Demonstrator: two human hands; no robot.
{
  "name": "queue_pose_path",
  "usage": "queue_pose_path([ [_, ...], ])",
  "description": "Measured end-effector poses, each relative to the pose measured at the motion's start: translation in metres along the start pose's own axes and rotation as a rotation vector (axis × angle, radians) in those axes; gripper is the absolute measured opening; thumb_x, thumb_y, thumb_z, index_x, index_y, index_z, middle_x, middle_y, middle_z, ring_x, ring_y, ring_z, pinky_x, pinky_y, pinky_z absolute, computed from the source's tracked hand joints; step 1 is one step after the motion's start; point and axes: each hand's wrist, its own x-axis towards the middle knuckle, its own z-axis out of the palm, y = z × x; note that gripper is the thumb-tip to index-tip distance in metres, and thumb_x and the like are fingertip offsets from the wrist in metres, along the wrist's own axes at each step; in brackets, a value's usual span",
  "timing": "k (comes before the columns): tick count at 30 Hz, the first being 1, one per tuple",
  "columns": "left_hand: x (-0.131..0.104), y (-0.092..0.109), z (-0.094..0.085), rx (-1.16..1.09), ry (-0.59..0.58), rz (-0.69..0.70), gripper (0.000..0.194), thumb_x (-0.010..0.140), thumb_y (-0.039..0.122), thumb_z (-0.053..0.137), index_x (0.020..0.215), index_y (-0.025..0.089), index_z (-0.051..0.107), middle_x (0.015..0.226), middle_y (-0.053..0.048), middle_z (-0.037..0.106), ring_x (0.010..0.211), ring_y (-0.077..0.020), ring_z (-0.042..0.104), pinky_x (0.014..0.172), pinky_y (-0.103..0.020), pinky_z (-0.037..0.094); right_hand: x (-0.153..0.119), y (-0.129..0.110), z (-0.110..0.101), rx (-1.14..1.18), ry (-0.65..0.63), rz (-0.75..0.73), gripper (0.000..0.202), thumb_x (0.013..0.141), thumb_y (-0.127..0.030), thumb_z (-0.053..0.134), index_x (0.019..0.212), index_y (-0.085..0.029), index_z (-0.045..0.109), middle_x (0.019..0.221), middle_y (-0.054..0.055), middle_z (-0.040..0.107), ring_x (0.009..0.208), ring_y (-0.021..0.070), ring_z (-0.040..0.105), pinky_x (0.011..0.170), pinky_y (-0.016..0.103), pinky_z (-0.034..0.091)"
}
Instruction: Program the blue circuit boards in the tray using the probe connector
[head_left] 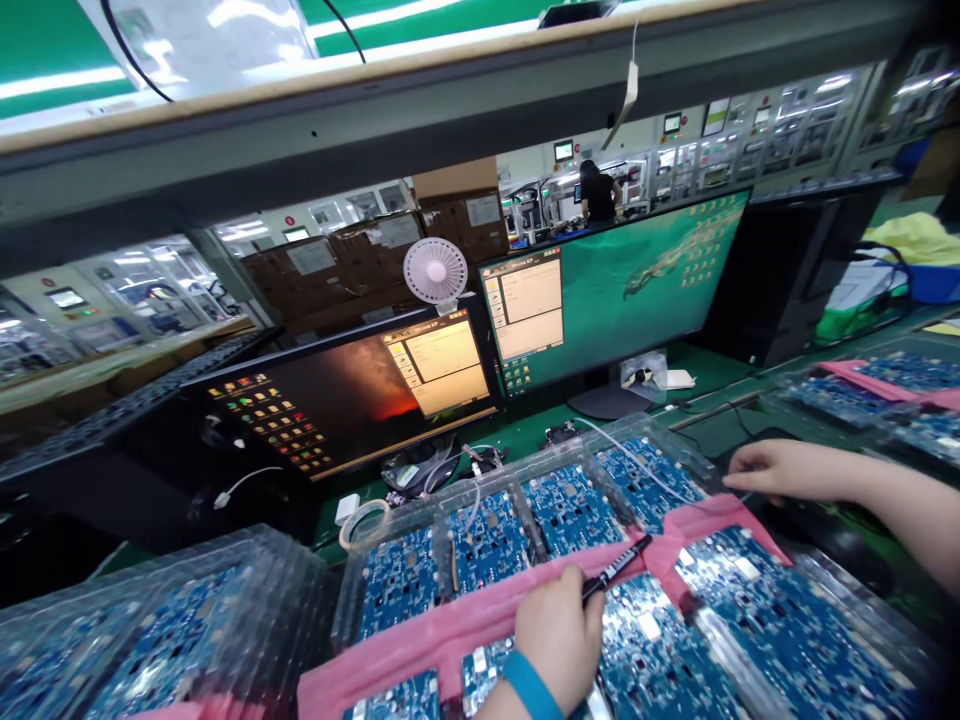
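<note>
The left hand [559,625], wearing a blue band [532,685], is holding a pen [616,568] in a closed grip over the pink foam [465,622] crossing a tray [346,610] of blue boards [484,535]. The right hand [765,470] is bending its fingers beside the tray's far right corner; whether its grip is holding anything, I cannot tell. Two screens [622,290] are standing beyond on the desk [716,368].
</note>
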Motion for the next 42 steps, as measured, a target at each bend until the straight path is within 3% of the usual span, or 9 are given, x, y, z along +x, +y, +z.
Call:
queue_pose_path([
  [4,0.0,0.003,-0.002,-0.009,-0.002,0.0,0.024,0.083,0.036,0.033,0.086,0.021,0.051,0.08,-0.003,0.063,0.069,-0.0207,0.058,0.056,-0.029,0.04,-0.003,-0.003,-0.013,-0.105,-0.218,0.066,0.026,0.077,-0.039,0.05,0.069,-0.018,0.062,0.063,0.001,0.056,0.056,0.0097,0.049,0.052,0.019,0.03],
  [11,0.001,0.0,-0.003,0.007,-0.031,0.001,0.024,0.084,0.035,0.032,0.088,0.021,0.051,0.082,-0.003,0.063,0.071,-0.0198,0.058,0.057,-0.028,0.04,0.022,-0.015,-0.033,-0.249,0.234,0.211,0.026,0.085,-0.039,0.042,0.089,-0.019,0.058,0.087,0.003,0.056,0.077,0.0163,0.051,0.061,0.023,0.033],
  [15,0.0,0.002,-0.005,0.008,-0.005,0.001,0.023,0.083,0.035,0.034,0.087,0.02,0.051,0.08,-0.003,0.063,0.072,-0.0202,0.058,0.058,-0.028,0.04,0.052,-0.028,-0.021,-0.361,0.443,0.288,0.036,0.091,-0.037,0.026,0.099,-0.015,0.053,0.103,0.011,0.05,0.086,0.0249,0.048,0.063,0.031,0.034],
  [24,-0.001,0.0,-0.004,0.001,-0.02,0.005,0.023,0.083,0.036,0.032,0.087,0.022,0.05,0.08,-0.002,0.063,0.07,-0.0214,0.058,0.057,-0.03,0.041,0.102,-0.019,0.022,-0.283,0.237,0.243,0.024,0.086,-0.032,0.044,0.09,-0.012,0.058,0.086,0.007,0.055,0.077,0.0163,0.053,0.072,0.032,0.042],
  [27,-0.001,0.001,-0.004,-0.019,-0.018,0.005,0.023,0.083,0.035,0.033,0.085,0.021,0.05,0.079,-0.002,0.063,0.069,-0.0212,0.058,0.055,-0.029,0.039,0.093,-0.022,0.018,-0.249,0.34,0.194,0.029,0.083,-0.03,0.041,0.101,-0.014,0.057,0.105,0.01,0.051,0.092,0.0248,0.049,0.078,0.037,0.039],
  [31,-0.005,0.001,-0.009,-0.207,0.066,0.027,0.021,0.085,0.034,0.032,0.087,0.021,0.049,0.08,-0.002,0.062,0.072,-0.019,0.057,0.058,-0.028,0.039,0.062,-0.057,0.021,-0.169,0.384,-0.057,0.033,0.085,-0.033,0.034,0.106,-0.019,0.054,0.11,0.003,0.049,0.1,0.0173,0.045,0.086,0.025,0.036],
  [36,-0.012,0.001,-0.011,-0.402,0.183,0.131,0.016,0.082,0.029,0.04,0.091,0.022,0.051,0.085,-0.001,0.061,0.079,-0.0169,0.054,0.066,-0.027,0.039,-0.001,-0.119,0.048,-0.001,-0.045,-0.539,0.061,0.073,-0.039,0.054,0.128,-0.021,0.035,0.086,0.002,0.056,0.072,0.0153,0.053,0.061,0.022,0.042],
  [38,-0.014,0.002,-0.01,-0.408,0.197,0.196,0.015,0.081,0.028,0.043,0.091,0.023,0.052,0.089,0.0,0.061,0.081,-0.0168,0.054,0.07,-0.028,0.039,-0.023,-0.139,0.057,0.035,-0.17,-0.652,0.077,0.063,-0.038,0.066,0.13,-0.025,0.031,0.095,0.002,0.055,0.08,0.0169,0.053,0.065,0.022,0.043],
  [42,-0.012,0.005,-0.014,-0.351,0.187,0.312,0.018,0.084,0.029,0.039,0.094,0.022,0.051,0.092,-0.002,0.061,0.084,-0.0168,0.054,0.074,-0.028,0.04,-0.042,-0.161,0.073,0.175,-0.247,-0.74,0.041,0.082,-0.036,0.046,0.122,-0.029,0.043,0.112,-0.001,0.049,0.099,0.0162,0.047,0.085,0.024,0.039],
])
